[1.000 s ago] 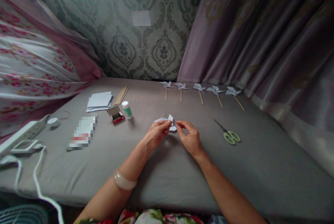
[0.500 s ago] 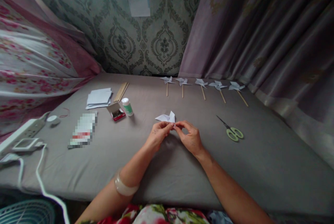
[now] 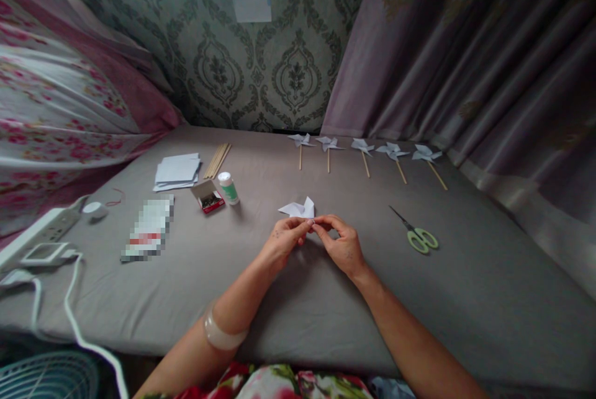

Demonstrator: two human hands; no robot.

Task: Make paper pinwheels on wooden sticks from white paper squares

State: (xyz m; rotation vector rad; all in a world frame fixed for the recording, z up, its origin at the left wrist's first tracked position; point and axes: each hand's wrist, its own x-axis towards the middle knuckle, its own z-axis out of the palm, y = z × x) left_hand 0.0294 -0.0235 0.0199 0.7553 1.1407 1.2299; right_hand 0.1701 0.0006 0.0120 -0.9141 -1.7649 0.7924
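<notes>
A folded white paper pinwheel [image 3: 300,208] sticks up beyond my fingers at the middle of the grey-covered surface. My left hand [image 3: 286,239] is closed, pinching the pinwheel's near edge between thumb and fingers. Close against it, my right hand [image 3: 339,241] is closed too, its thumb and index finger meeting at the same paper edge. Whatever small part lies between the fingertips is hidden. Scissors with green handles [image 3: 421,239] lie to the right of my right hand.
Several finished paper pinwheels on sticks [image 3: 365,147] lie along the back. To the left are paper sheets [image 3: 177,169], wooden sticks [image 3: 217,161], a small open box [image 3: 209,199], a white-and-green bottle [image 3: 228,188] and a blurred packet [image 3: 149,228]. A power strip [image 3: 44,237] with cables occupies the left edge.
Both hands keep their pinch on the pinwheel, with only slight finger movement. The whole view has shifted a little.
</notes>
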